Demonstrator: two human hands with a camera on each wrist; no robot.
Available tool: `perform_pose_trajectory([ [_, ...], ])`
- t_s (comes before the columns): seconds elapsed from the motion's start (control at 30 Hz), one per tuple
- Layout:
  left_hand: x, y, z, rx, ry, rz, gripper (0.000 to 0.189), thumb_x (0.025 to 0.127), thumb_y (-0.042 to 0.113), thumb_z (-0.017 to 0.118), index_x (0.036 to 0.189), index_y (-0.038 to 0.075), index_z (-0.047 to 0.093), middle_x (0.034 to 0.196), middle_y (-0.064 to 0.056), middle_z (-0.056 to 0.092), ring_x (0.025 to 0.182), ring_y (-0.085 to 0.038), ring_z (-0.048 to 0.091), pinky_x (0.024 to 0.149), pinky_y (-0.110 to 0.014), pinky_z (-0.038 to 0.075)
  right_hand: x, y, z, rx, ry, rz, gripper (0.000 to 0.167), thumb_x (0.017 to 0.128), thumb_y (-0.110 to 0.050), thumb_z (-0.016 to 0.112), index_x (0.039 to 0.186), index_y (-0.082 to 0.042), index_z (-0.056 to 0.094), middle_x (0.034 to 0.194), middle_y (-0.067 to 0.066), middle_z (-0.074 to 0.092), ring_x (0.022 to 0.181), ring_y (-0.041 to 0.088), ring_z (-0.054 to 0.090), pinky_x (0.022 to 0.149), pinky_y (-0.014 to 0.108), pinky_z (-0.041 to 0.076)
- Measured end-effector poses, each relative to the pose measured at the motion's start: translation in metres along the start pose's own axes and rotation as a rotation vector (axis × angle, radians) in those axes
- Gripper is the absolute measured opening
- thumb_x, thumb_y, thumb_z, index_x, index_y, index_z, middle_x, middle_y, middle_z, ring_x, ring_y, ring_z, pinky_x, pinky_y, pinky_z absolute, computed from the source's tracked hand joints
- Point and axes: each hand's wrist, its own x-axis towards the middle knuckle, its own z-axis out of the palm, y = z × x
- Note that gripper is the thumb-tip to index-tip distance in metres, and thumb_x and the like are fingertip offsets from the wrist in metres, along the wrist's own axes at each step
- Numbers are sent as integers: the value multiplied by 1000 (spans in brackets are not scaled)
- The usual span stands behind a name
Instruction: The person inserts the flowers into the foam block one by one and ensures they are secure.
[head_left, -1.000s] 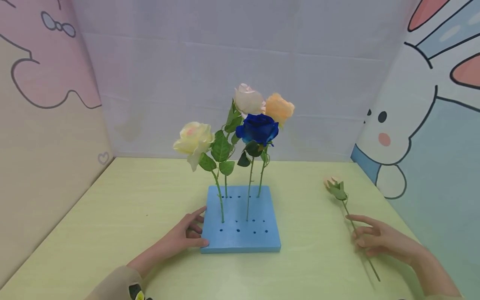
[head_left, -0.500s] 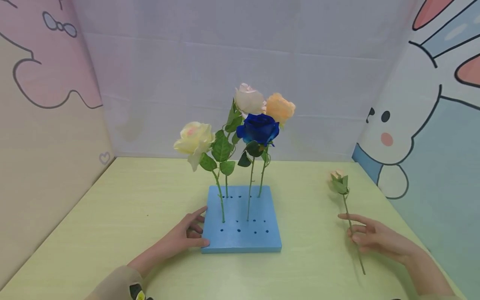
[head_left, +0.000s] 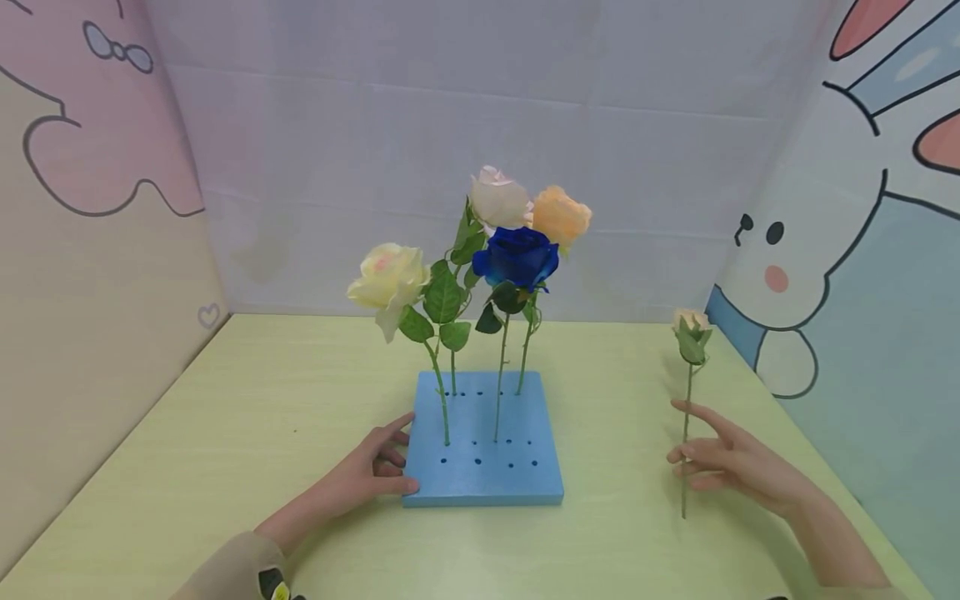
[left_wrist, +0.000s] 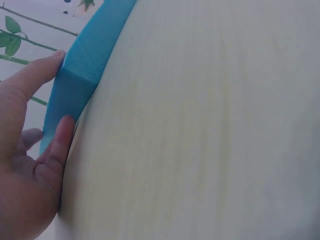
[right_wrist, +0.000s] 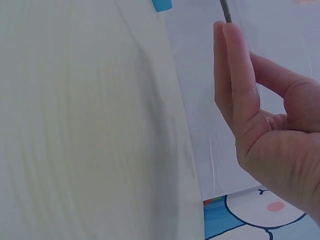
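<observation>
My left hand (head_left: 375,471) rests against the left side of a blue block with holes (head_left: 483,483), its thumb on the near corner and its fingers spread along the edge. In the left wrist view, the fingertips touch the blue block (left_wrist: 82,67). My right hand (head_left: 731,462) pinches the stem of a pale peach artificial rose (head_left: 691,337), which points up and away from me. In the right wrist view, only a dark bit of stem (right_wrist: 225,11) shows above the fingertips. The block bears a cream rose (head_left: 386,279), a blue rose (head_left: 516,258) and other roses behind.
A pale pink rose (head_left: 495,198) and an orange rose (head_left: 560,217) stand in the block's back row. The yellow tabletop (head_left: 300,375) meets a white back cloth (head_left: 300,208). Cartoon-printed side walls flank the table, with a rabbit figure (head_left: 810,250) on the right.
My right hand has moved left and raised the rose, turning it from slanted to nearly upright. The left hand stays at the block.
</observation>
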Motion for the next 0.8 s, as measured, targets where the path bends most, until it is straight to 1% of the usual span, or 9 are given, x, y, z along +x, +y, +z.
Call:
perform_pose_trajectory([
  [0.07, 0, 0, 0, 5, 2, 7, 94, 84, 29, 79, 157, 12, 23, 139, -19, 46, 107, -22, 55, 88, -18, 50, 3, -3, 5, -6, -2, -37, 63, 105, -6, 41, 155, -36, 17, 112, 4, 71, 103, 16, 71, 85, 33, 59],
  [0.13, 0, 0, 0, 8, 2, 12, 94, 84, 29, 79, 157, 11, 23, 139, -19, 46, 107, -22, 55, 88, -18, 51, 6, -7, 11, -25, -2, -51, 67, 104, -4, 44, 155, -36, 15, 110, 2, 70, 102, 13, 71, 84, 33, 59],
  [0.2, 0, 0, 0, 10, 2, 15, 94, 84, 29, 79, 157, 11, 23, 139, -19, 46, 107, -22, 55, 88, -18, 51, 9, -12, 17, -44, -10, -66, 73, 102, -1, 47, 156, -35, 12, 109, 1, 69, 102, 14, 71, 84, 35, 59],
  [0.3, 0, 0, 0, 8, 2, 11, 94, 84, 29, 79, 157, 11, 23, 139, -19, 46, 107, -22, 55, 88, -18, 51, 13, -18, 26, -68, -19, -82, 80, 99, 1, 50, 158, -31, 7, 107, 0, 67, 102, 18, 71, 84, 39, 59],
  [0.37, 0, 1, 0, 7, 2, 7, 94, 84, 29, 79, 158, 12, 23, 139, -19, 46, 107, -22, 55, 88, -18, 51, 16, -23, 32, -85, -17, -94, 80, 99, 1, 51, 158, -29, 8, 107, 2, 67, 101, 22, 71, 83, 41, 59],
  [0.43, 0, 1, 0, 5, 2, 4, 94, 84, 29, 79, 158, 12, 23, 139, -19, 46, 107, -22, 55, 88, -18, 51, 19, -27, 39, -108, -11, -107, 77, 98, 1, 52, 158, -25, 11, 106, 3, 67, 100, 22, 71, 83, 42, 59],
  [0.6, 0, 2, 0, 3, 1, -8, 94, 84, 29, 79, 158, 12, 23, 140, -19, 45, 108, -22, 56, 88, -17, 50, 25, -37, 52, -153, 13, -121, 62, 98, -3, 55, 152, -20, 29, 105, 1, 69, 96, 20, 72, 83, 40, 60],
  [0.73, 0, 2, 0, 7, 1, -12, 94, 84, 29, 79, 158, 13, 23, 140, -19, 45, 108, -22, 56, 87, -17, 50, 28, -44, 62, -162, 23, -131, 44, 97, -4, 57, 139, -14, 45, 102, -2, 70, 92, 22, 73, 80, 40, 61],
  [0.8, 0, 2, 0, 12, 2, -10, 94, 84, 29, 79, 158, 12, 23, 140, -19, 46, 108, -22, 56, 88, -17, 50, 30, -48, 66, -174, 32, -129, 35, 97, -5, 58, 131, -12, 51, 101, -2, 70, 91, 21, 74, 79, 39, 61],
])
